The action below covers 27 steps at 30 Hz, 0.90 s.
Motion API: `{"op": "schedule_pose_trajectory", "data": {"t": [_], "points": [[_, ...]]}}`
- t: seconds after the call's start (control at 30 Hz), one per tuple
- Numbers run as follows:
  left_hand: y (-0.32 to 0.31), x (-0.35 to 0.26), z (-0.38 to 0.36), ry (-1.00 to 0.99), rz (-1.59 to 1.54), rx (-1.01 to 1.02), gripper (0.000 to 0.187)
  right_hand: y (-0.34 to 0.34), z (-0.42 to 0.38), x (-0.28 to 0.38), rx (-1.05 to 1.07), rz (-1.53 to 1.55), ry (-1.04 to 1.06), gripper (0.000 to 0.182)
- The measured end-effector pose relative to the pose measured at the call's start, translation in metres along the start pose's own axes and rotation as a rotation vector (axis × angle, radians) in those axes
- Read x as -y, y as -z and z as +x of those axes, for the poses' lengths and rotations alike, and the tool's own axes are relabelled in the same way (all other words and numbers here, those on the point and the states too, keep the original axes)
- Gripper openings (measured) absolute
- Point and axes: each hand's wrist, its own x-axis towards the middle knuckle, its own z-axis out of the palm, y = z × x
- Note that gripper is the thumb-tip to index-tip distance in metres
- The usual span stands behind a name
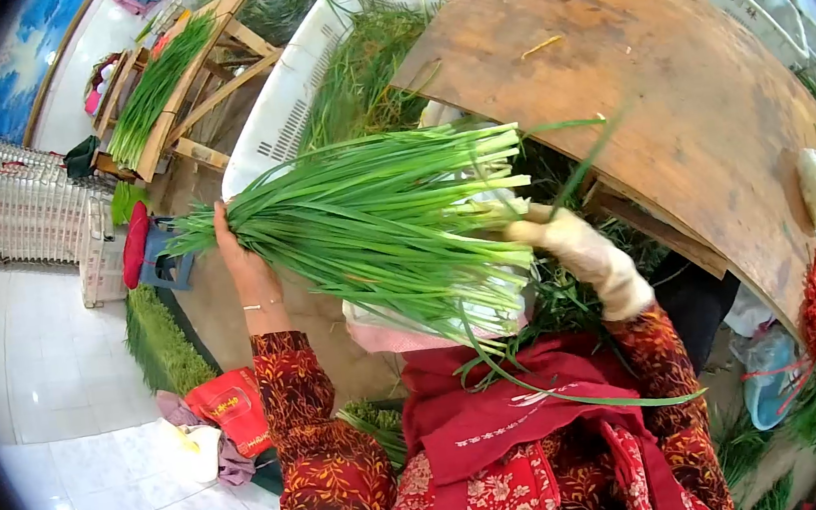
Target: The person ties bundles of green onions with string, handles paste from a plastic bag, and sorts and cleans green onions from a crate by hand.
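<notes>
A wide bundle of green chives is fanned out in front of me, its leaf tips to the left and pale stem ends to the right. My bare left hand is closed around the leafy end, with a thin bracelet at the wrist. My right hand, in a pale glove, is at the stem ends with its fingers drawn together. Whatever those fingers pinch is hidden. One blurred green blade rises just above that glove. A few loose leaves droop over my dark red apron.
Behind the bundle stands a white plastic crate with loose greens. A wooden tabletop extends to the right, with plastic bags beside it. At upper left, more chives lie on a wooden stand. A blue stool stands left.
</notes>
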Motion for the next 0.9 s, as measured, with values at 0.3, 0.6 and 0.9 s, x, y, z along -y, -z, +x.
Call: {"op": "schedule_pose_trajectory", "data": {"t": [0.3,0.6,0.9], "points": [[-0.018,-0.021,0.01,0.116,-0.193,-0.063,0.025,0.019,-0.017,-0.008,-0.021,0.286,0.214,0.03],[-0.014,-0.013,0.008,0.104,-0.174,-0.015,0.028,0.009,0.005,-0.009,-0.086,0.095,0.179,0.044],[-0.007,-0.006,0.013,0.066,-0.29,0.023,0.023,-0.014,-0.009,-0.011,-0.182,-0.202,-0.067,0.03]]}}
